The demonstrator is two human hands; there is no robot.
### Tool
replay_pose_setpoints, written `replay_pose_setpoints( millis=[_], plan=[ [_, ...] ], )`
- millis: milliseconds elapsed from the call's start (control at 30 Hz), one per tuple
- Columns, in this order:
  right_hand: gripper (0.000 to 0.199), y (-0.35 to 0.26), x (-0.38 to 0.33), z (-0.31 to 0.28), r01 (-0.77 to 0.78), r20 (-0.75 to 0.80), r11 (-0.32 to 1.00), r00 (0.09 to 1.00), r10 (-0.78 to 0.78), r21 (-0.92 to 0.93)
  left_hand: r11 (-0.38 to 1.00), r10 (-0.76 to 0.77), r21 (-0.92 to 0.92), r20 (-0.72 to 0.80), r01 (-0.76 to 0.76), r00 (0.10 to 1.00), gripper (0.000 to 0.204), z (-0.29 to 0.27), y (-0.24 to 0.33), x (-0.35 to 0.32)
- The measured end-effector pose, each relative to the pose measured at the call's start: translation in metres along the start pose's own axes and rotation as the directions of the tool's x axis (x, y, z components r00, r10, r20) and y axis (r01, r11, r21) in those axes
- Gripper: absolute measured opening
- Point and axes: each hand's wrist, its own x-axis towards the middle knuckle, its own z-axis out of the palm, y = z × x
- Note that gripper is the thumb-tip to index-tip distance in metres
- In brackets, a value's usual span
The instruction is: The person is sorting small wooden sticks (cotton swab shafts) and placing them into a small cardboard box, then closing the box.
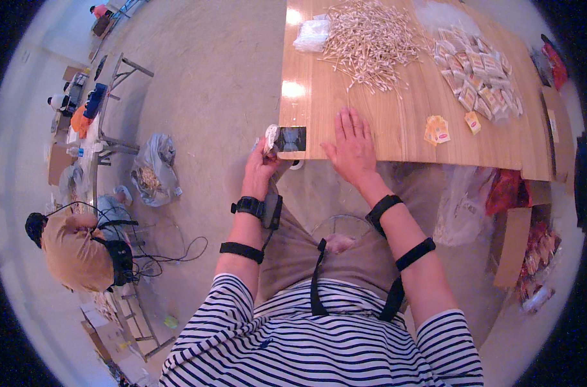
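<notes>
My left hand (261,166) is closed around a small whitish, speckled bundle (271,138) at the table's near left corner. Its kind is too small to make out, and the fingers are partly hidden. Beside it, on the tabletop, is a dark, shiny square (293,138). My right hand (354,143) lies flat near the table's front edge, fingers stretched out and holding nothing. Beyond it spreads a large loose pile of cotton swabs (374,45). A few yellow-and-white cards (437,129) lie to its right, with one more card (472,122) farther along.
Filled small packets (477,71) are heaped at the table's far right, and clear plastic bags (313,35) lie left of the swabs. A cardboard box (514,248) stands below the right side. A grey plastic bag (155,171) sits on the floor near another seated person (80,255).
</notes>
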Motion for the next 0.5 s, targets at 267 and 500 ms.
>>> replay_pose_setpoints(
  millis=[267, 500],
  plan=[
    [0.072, 0.003, 0.001, -0.002, -0.008, -0.013, 1.000, 1.000, 0.008, -0.020, 0.927, 0.123, 0.346, 0.079, -0.143, 0.989, 0.050, 0.021, 0.021, -0.017],
    [0.073, 0.002, 0.000, -0.001, 0.000, -0.035, 1.000, 0.999, -0.001, -0.027, 0.994, 0.056, 0.085, 0.089, -0.064, 0.994, 0.048, 0.009, 0.003, -0.002]
  ],
)
